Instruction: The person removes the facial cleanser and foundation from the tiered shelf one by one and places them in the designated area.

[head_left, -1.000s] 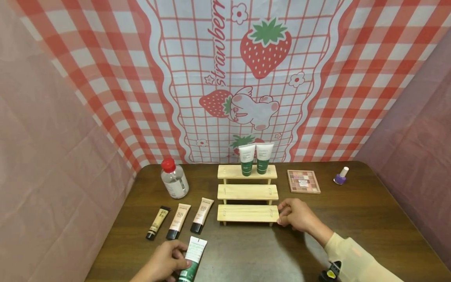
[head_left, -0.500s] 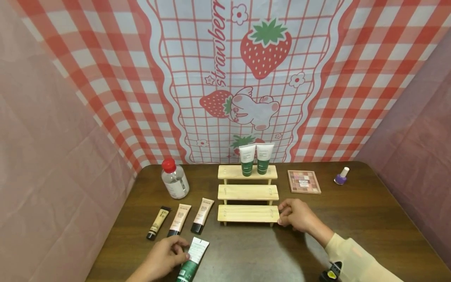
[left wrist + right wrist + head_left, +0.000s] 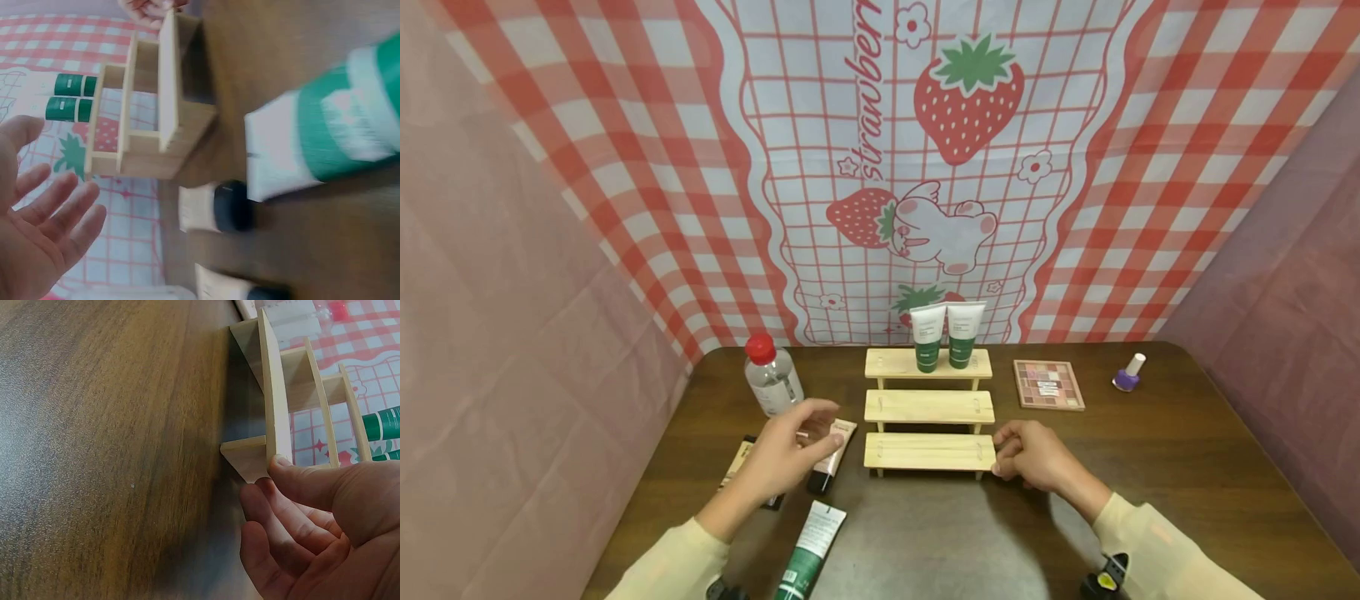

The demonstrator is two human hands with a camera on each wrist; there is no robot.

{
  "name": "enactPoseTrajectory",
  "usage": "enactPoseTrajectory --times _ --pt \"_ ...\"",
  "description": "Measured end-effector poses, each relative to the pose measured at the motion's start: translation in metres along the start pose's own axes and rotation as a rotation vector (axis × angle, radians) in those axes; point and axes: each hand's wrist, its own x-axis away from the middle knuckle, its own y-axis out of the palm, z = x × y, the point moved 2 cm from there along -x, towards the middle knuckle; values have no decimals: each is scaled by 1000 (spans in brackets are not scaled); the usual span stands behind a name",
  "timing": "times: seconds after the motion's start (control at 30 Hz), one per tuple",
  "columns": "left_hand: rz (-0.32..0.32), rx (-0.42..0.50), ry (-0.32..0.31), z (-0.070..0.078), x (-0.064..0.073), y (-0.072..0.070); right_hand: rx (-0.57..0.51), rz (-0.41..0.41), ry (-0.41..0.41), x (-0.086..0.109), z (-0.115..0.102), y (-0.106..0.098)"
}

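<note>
Wooden rack [image 3: 929,452] below red "strawberr" lettering [image 3: 871,100]

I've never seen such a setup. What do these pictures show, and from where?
There's no robot, only a person working bare-handed. The wide picture comes from a camera worn on the head; the other two, from one on each wrist. On the table stands a three-tier wooden rack with two green-and-white tubes on its top shelf. Around it are a third such tube, smaller tubes, a red-capped bottle, a palette and purple nail polish. The right hand grips the lowest shelf's end; the left hand holds nothing.
</note>
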Motion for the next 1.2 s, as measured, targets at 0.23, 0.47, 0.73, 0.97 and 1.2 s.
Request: enactPoseTrajectory --times 0.23,0.47,0.73,0.97,1.2 --pt "-14 19 69 23 -60 11 -1 -10 -1 -1 0 -1" --pt "-35 55 65 37 -100 26 -1 -20 -8 -1 -1 0" --pt "-47 77 33 51 -122 38 4 -1 16 -1 -1 0" --pt "-40 69 24 59 -132 43 2 -3 11 -1 -1 0" --pt "-31 70 33 63 -137 46 -2 -2 10 -1 -1 0"
